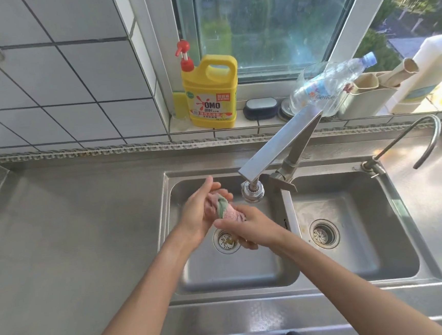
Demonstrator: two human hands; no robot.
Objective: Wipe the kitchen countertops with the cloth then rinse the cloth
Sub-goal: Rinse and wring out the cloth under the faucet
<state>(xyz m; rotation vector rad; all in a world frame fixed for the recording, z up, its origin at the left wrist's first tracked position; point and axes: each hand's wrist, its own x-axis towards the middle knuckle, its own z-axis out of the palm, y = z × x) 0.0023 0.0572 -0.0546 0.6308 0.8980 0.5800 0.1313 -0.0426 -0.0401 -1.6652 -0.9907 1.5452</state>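
A bunched pink cloth with a green edge (225, 210) is held over the left basin (232, 273) of a steel double sink. My left hand (201, 210) wraps the cloth's far end from the left, fingers curled over it. My right hand (249, 227) grips the near end from the right, above the drain (225, 240). The two hands hold the cloth between them just left of the tap's spout head (252, 191). No water stream shows from the spout. The steel countertop (74, 247) spreads to the left of the sink.
The right basin (354, 235) has its own drain. A thin curved second tap (426, 138) stands at the right. On the window sill sit a yellow detergent jug (212, 93), a dark soap dish (260, 107), a clear plastic bottle (333, 85) and a white bottle (430, 69).
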